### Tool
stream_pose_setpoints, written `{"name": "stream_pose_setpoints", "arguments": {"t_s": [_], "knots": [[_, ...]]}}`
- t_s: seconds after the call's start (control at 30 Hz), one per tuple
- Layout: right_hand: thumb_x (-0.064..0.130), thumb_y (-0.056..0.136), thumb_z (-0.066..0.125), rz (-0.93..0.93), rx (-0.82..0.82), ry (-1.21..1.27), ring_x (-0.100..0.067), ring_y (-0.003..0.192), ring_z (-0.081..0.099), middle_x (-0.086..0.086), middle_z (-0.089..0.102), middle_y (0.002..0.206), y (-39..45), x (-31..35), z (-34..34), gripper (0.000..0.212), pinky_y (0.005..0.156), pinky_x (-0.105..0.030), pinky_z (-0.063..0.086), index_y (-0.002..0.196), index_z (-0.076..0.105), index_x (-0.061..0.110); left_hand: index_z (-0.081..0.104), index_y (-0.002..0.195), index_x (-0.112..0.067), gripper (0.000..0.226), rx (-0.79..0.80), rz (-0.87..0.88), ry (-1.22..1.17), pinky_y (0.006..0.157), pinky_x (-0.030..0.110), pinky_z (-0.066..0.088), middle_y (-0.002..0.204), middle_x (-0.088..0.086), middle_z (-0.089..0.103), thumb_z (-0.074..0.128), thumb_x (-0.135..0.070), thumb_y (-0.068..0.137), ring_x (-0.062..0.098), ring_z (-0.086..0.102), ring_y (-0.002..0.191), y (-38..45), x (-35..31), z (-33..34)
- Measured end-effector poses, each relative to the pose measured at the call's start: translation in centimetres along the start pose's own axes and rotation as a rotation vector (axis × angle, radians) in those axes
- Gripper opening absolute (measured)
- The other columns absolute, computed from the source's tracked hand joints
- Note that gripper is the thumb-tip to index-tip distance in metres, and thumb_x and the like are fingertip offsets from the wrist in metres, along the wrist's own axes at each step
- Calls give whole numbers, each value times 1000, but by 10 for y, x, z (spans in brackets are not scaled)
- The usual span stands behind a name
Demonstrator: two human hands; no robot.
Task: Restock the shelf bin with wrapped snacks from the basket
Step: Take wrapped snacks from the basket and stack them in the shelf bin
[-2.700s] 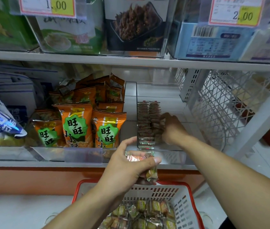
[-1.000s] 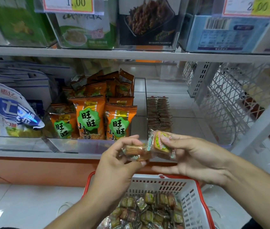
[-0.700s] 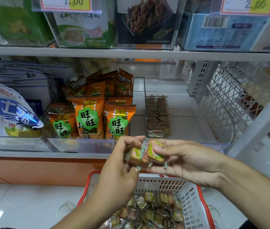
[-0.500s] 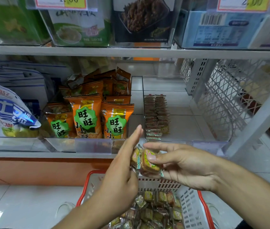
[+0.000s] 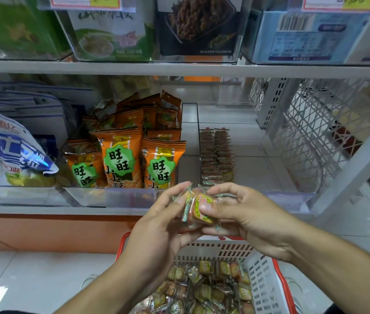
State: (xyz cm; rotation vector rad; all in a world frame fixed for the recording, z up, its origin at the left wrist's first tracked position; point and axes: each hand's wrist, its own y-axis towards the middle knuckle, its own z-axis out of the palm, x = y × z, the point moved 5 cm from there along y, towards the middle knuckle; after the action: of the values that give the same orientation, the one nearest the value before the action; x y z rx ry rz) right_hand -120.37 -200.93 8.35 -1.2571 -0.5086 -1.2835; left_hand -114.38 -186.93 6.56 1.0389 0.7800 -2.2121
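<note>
Both hands meet in front of the shelf edge, above the basket. My right hand (image 5: pixel 245 214) pinches a small wrapped snack (image 5: pixel 202 209) with a yellow-green label, thumb on its face. My left hand (image 5: pixel 159 227) holds more wrapped snacks (image 5: pixel 185 200) against it, fingers curled round them. Below, a white basket with a red rim (image 5: pixel 268 288) holds several loose wrapped snacks (image 5: pixel 204 288). Behind the hands, a clear shelf bin (image 5: pixel 288 196) contains two neat rows of the same snacks (image 5: pixel 216 155) along its left side.
Orange snack bags (image 5: pixel 120 162) fill the clear bin to the left, with blue-white bags (image 5: pixel 9 155) further left. A white lattice shelf end (image 5: pixel 311 137) stands at the right. An upper shelf (image 5: pixel 179 69) carries boxed goods and price tags.
My right hand left the bin's snack rows and came back to my left hand, taking a wrapped snack. Both hands now hold snacks pressed together, slightly higher than half a second ago.
</note>
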Motion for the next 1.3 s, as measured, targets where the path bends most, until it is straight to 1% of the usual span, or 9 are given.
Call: {"name": "stream_pose_setpoints", "arguments": {"t_s": [0.17,0.33,0.4,0.57,0.73,0.87,1.03,1.13,1.3], "knots": [[15,43,95,-106,-64,-215,-25,79,72,-9,72,96,0,7,-10,63,68,-40,63,101,69,16,67,122,-13,42,-86,54,54,70,36,64,105,15,78,64,-25,82,27,76,89,3,-3,-6],[-1,61,92,-241,5,-484,-15,76,65,3,70,107,-3,16,-9,66,75,-41,62,111,73,39,65,123,-21,49,-116,84,163,62,27,60,104,11,79,77,-21,75,22,76,81,2,-6,-9],[8,65,93,-312,63,-669,-6,75,63,12,68,105,-5,17,-5,72,71,-29,57,119,68,48,65,122,-25,59,-133,74,247,64,27,60,104,9,79,84,-27,67,21,77,82,0,-5,-10],[34,71,90,-431,7,-984,-6,97,66,19,65,107,-6,16,0,57,84,-38,57,120,64,50,71,116,-23,59,-189,20,219,74,35,63,104,8,79,87,-37,61,23,77,87,1,0,-12],[19,64,95,-320,-39,-783,-12,75,67,8,72,90,-5,15,-9,46,74,-39,56,94,64,34,67,122,-4,34,-225,-69,-204,78,44,65,117,22,74,47,-27,106,34,73,108,9,2,-10],[21,54,96,-170,102,-434,-23,80,66,-16,71,105,-4,5,-7,46,76,-37,54,91,69,26,65,120,0,36,-213,-96,-243,84,47,63,111,23,75,38,-20,109,36,72,108,9,1,-6],[20,58,94,-147,41,-463,-18,69,60,-10,72,90,-3,-2,-5,56,60,-20,44,102,60,15,64,115,2,34,-126,-114,-337,66,37,63,105,25,73,41,-21,107,31,75,86,5,3,3],[22,55,93,-152,42,-450,-24,74,62,-28,71,97,-4,3,-3,59,72,-38,50,103,59,12,66,115,5,33,-76,-102,-296,66,35,63,105,28,73,54,-19,97,33,76,86,4,3,7],[13,61,95,-314,-97,-679,-14,72,64,-1,72,89,-6,29,-15,50,71,-35,52,97,60,16,59,114,-6,20,-240,-15,68,82,33,63,112,22,73,54,6,99,30,74,105,11,-2,-11]]}}
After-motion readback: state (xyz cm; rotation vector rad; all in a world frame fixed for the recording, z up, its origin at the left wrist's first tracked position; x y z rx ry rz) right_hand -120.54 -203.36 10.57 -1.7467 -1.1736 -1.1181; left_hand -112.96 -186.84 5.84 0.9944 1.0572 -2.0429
